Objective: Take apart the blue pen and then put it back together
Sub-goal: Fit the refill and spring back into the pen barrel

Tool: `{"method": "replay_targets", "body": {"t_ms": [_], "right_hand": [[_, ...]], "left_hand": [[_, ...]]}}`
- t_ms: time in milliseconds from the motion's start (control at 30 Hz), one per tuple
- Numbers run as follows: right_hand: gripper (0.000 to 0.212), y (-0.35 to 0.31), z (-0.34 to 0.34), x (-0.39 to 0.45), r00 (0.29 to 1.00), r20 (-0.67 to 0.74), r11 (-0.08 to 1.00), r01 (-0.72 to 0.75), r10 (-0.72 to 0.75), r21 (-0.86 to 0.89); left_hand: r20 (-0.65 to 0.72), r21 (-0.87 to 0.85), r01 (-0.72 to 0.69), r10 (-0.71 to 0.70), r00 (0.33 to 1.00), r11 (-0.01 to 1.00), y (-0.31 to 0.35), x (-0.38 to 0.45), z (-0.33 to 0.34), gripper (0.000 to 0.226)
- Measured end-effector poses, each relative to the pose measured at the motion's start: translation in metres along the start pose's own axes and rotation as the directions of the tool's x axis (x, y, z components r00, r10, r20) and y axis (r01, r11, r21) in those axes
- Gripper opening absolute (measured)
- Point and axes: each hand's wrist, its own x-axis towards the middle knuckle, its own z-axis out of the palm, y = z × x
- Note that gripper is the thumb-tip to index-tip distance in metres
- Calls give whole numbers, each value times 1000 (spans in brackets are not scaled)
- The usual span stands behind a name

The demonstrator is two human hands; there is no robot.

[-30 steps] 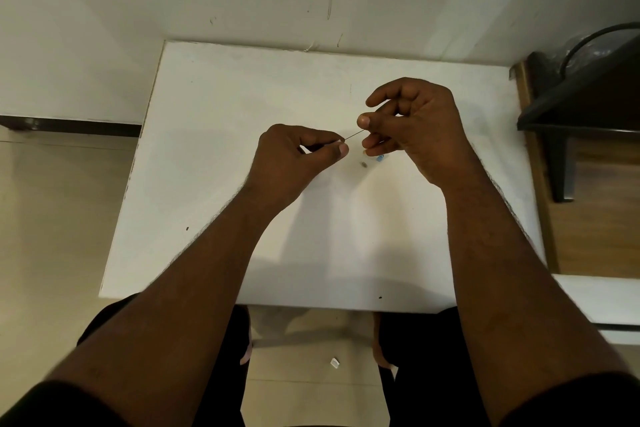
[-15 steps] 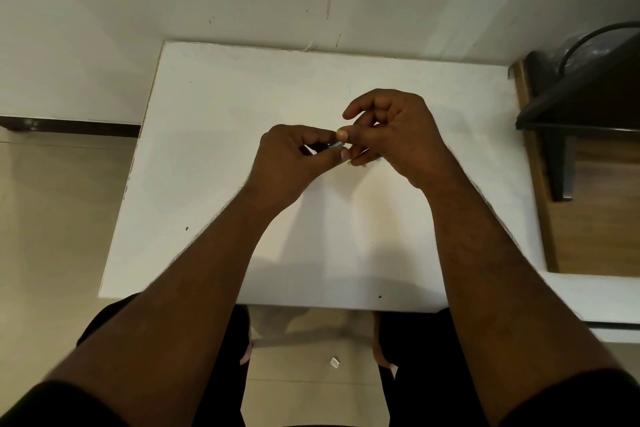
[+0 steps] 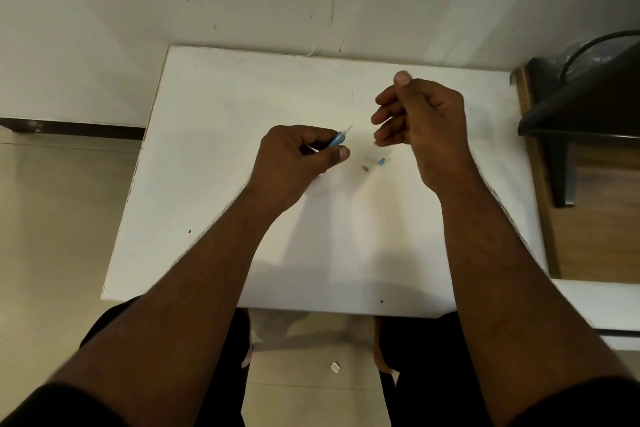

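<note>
Blue pen barrel [image 3: 335, 141] stays gripped in left hand [image 3: 294, 159], refill now seated, right hand [image 3: 420, 125] springs away to two o'clock, loosely curled, apparently empty.

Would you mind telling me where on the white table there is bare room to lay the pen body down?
The table is bare left of the left hand, which grips the blue pen body, and along the near edge between the forearms. It is crowded between the hands: a small blue piece and a dark bit lie below the right hand.
</note>
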Motion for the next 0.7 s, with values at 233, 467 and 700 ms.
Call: {"method": "replay_targets", "body": {"t_ms": [233,467,700], "right_hand": [[8,1,5,-3,988,149,994,49,-34,-95],[6,9,-3,6,995,97,965,57,-33,-256],[7,30,-1,11,986,162,557,113,40,-823]], "left_hand": [[15,-38,11,-10,1000,999,3,0,0,20],[8,-169,-23,25,1000,985,5,-1,-2,10],[-43,-271,-31,20,999,962,8,-1,-4,10]]}}
